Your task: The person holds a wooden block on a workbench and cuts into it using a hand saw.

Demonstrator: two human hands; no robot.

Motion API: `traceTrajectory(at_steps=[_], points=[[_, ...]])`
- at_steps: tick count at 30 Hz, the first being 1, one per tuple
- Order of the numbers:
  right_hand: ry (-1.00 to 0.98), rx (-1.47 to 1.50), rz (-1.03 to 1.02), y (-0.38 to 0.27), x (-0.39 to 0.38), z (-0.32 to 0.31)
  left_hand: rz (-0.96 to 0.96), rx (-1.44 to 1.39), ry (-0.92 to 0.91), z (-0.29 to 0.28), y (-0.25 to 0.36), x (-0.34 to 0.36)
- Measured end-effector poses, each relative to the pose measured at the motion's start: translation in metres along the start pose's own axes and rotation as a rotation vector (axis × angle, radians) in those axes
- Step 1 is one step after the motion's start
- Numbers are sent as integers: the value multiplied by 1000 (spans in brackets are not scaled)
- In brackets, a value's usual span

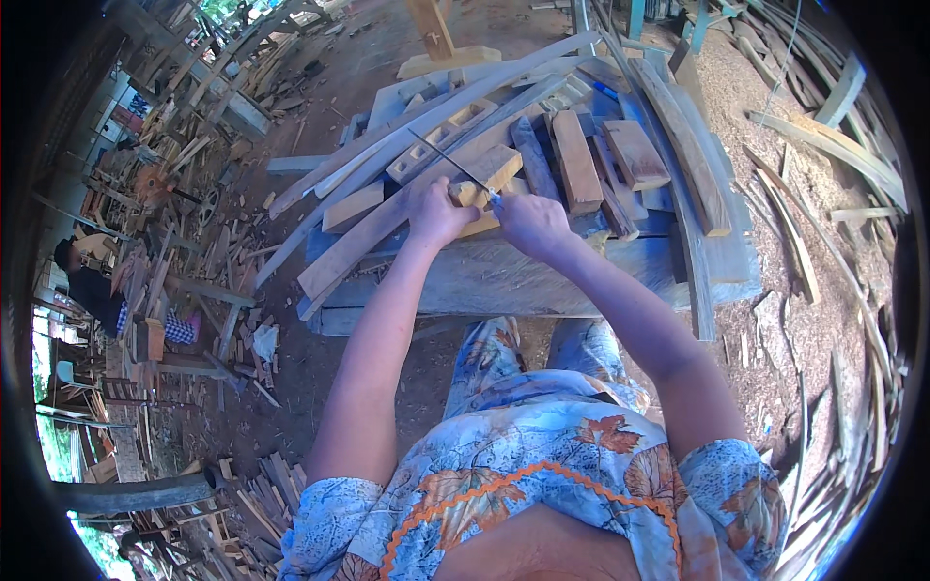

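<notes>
My left hand grips a short pale wood block, fingers wrapped round its near-left end, on the cluttered middle of the bench. My right hand is closed on a thin dark metal tool, perhaps a file, whose long shaft points up and left across the block. The working end against the wood is too small to tell clearly. Beneath and around are long planks, a slotted wood piece and several cut blocks on a weathered wooden bench.
An upright post stands beyond the bench. Long boards lie across its right side. Scrap wood piles at left, where a seated person in dark top is at work. Sawdust and offcuts cover the ground at right.
</notes>
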State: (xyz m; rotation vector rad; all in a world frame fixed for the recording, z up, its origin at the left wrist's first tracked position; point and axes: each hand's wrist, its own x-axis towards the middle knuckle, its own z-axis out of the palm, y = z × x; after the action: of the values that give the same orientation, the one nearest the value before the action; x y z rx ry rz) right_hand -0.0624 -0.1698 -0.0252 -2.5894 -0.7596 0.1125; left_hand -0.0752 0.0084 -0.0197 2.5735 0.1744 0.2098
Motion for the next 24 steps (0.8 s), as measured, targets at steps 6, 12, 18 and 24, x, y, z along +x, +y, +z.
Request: traceTrajectory(at_steps=[6,12,18,24], points=[[-4,27,100,23,-81,8,-1,-83,42,-1,-9,-1],[-27,13,81,19,-66,-5,17,-86,29,1,-14,2],[34,32,19,5,-1,2,-2,-15,-19,0,2,1],[26,83,83,15,-65,8,-13,-83,17,-2,-9,-1]])
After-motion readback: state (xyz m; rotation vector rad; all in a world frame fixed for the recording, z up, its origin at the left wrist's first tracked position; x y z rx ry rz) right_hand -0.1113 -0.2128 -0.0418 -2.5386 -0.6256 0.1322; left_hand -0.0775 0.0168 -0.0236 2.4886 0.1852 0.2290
